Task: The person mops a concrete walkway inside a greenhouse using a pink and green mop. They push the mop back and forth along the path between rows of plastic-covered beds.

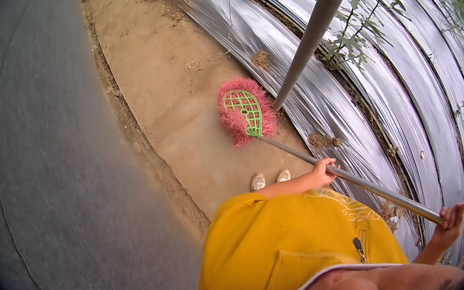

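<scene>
A long-handled duster (345, 175) slants across the front of my body, its metal pole running from upper left to lower right. Its head (246, 111) has pink shaggy bristles around a green plastic grid and is over the bare soil, beside the base of a grey post. My left hand (323, 172) is closed around the middle of the pole. Close to the pole's other end, my right hand (451, 220) grips it with the fingers bent around it; part of that palm is hidden.
A thick grey post (318, 23) rises just beyond the duster's head. Silvery plastic-covered beds (321, 103) with leafy plants (360, 20) fill the right side. To the left lie a strip of bare soil (157, 78) and a grey paved path (69, 168). My shoes (258, 181) are on the soil.
</scene>
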Motion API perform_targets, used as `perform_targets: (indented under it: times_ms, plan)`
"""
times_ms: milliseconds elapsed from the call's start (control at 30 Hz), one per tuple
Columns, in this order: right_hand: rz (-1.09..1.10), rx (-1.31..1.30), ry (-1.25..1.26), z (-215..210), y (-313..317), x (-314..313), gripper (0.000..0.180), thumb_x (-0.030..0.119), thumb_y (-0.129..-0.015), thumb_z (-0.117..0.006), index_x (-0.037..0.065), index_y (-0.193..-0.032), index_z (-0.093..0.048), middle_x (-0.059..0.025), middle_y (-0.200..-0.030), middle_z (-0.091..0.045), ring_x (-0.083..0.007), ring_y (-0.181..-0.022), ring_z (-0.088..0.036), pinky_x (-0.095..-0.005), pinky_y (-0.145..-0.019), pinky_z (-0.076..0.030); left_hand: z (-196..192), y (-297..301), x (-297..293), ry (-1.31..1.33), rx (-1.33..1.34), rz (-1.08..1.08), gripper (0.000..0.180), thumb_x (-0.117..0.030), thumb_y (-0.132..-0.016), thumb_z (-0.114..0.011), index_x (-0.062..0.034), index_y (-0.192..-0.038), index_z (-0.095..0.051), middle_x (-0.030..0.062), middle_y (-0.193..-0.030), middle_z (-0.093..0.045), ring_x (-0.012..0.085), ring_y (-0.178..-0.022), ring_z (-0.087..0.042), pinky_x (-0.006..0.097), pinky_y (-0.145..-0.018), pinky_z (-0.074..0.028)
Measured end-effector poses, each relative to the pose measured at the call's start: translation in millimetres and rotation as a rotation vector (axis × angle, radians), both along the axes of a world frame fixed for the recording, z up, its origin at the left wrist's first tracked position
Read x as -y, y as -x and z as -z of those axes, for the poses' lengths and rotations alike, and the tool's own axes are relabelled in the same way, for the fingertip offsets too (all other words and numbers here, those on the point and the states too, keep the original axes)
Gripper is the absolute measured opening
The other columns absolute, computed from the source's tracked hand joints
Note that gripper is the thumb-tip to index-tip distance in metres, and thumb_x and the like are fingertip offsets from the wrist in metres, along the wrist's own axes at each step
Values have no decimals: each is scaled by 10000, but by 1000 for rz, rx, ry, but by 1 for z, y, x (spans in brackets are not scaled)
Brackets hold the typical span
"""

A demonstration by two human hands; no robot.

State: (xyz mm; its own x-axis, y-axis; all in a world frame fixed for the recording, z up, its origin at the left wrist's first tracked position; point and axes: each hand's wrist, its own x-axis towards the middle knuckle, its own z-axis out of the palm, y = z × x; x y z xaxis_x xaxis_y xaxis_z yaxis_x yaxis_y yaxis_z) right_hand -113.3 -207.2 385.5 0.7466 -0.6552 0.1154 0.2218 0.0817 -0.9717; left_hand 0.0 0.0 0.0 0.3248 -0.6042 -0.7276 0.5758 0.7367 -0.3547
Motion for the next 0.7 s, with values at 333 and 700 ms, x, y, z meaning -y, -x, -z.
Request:
perform_targets:
  times_ms: [333, 700]
  plan:
    - [-37, 21, -285, 62, -33, -13, 254, 247, -917, -419, 58, -788, -528, 40, -428, -238, -51, -373, -245, -227, -514, -357, 13, -61, -53, -348, -52, -130, 159, 0, -704, -555, -73, -673, -416, 19, -582, -416, 170, -508, -427, 328, -619, -472]
    - [129, 17, -211, 77, -166, -152, 253, 260, -918, -417, 63, -783, -499, 39, -459, -228, -50, -410, -249, -234, -540, -359, 46, -219, -130, -426, -45, -33, 158, 13, -703, -546, -68, -662, -417, 33, -578, -422, 168, -539, -440, 327, -607, -457]
